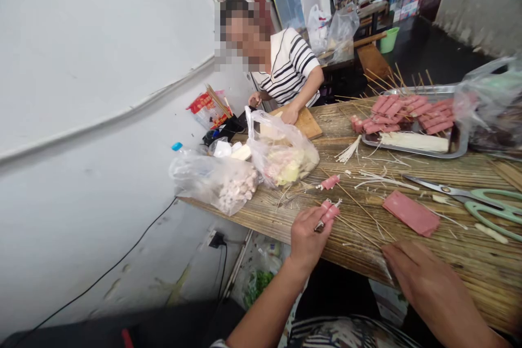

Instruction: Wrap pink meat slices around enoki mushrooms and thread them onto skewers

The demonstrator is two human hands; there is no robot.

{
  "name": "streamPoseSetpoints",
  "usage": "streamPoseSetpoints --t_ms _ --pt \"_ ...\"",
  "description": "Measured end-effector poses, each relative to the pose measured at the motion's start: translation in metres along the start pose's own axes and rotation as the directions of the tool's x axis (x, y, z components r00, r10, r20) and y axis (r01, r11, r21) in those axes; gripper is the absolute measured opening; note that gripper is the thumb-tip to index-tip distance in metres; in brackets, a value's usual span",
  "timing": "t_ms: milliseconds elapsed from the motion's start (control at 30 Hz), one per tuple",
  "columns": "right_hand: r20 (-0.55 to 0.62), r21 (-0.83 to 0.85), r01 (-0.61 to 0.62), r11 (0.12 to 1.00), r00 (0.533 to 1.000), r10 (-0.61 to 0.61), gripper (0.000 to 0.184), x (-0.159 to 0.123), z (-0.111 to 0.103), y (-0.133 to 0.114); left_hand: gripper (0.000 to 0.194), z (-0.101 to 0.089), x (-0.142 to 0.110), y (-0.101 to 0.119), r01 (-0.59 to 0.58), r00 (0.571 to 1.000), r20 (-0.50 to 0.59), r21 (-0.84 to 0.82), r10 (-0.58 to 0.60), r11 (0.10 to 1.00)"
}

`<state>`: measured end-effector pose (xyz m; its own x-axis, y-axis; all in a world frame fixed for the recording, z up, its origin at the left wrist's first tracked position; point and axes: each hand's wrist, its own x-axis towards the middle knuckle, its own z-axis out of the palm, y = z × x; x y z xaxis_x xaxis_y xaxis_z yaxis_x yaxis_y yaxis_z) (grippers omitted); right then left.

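My left hand [306,235] is closed around a pink meat roll [331,210] with white enoki ends poking out, at the table's near edge. A thin bamboo skewer [361,234] runs from this roll toward my right hand [426,280], whose fingertips are closed at its other end. Just beyond lies another pink roll [329,182], with a second skewer [361,201] lying slantwise near it. A stack of flat pink meat slices [411,213] rests on the wood above my right hand. Loose enoki strands [385,179] are scattered around.
Green-handled scissors [468,196] lie at the right. Behind them, a metal tray [460,147] holds skewered rolls [408,111] and enoki. Plastic bags of food [281,155] stand at the left. Across the table, a person in a striped top [289,68] works at a cutting board [310,124].
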<state>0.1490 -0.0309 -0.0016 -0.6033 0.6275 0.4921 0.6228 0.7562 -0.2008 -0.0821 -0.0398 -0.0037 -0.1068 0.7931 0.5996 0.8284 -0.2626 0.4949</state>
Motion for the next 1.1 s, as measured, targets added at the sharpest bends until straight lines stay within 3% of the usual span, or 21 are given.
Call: streamPoseSetpoints --t_ms 533,1100 --pt "0.034 0.04 0.035 0.999 0.999 -0.036 0.02 0.008 0.015 0.009 0.026 0.0 0.002 0.003 0.002 1.0 -0.01 -0.024 -0.003 1.0" --pt "0.124 0.12 -0.025 0.993 0.992 0.01 0.019 0.015 0.033 0.009 0.034 0.002 0.0 0.001 0.003 1.0 -0.021 -0.048 -0.004 0.999"
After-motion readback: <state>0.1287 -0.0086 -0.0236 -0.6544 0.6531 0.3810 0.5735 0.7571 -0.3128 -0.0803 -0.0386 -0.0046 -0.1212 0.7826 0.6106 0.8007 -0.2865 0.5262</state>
